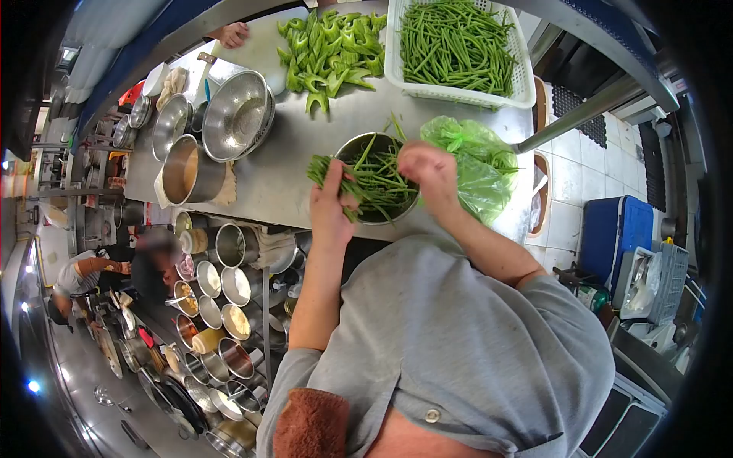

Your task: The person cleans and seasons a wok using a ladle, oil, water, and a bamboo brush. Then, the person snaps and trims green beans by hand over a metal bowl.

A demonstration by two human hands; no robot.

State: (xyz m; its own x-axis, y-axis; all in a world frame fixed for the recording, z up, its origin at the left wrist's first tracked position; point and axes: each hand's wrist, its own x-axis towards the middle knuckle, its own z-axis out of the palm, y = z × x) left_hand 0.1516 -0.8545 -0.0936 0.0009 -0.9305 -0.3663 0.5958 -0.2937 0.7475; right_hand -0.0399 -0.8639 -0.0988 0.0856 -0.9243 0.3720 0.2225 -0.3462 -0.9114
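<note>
Over the left side of a metal pot (382,221) full of green beans, my left hand (331,204) is wrapped round a bunch of green beans (324,169). My right hand (429,172) is at the pot's right rim with its fingers curled in; what they hold, if anything, is too small to tell. More cut beans (378,179) lie inside the pot. Right of the pot sits a green plastic bag (477,172) with beans in it. A white basket (523,69) heaped with long green beans stands behind.
Cut green vegetable pieces (332,53) lie at the back beside a co-worker's hand (233,34). Metal bowls (238,114) and a pot of brown liquid (182,169) stand left. Below left are many food containers (235,285) and people (88,271). A metal post (573,118) rises at right.
</note>
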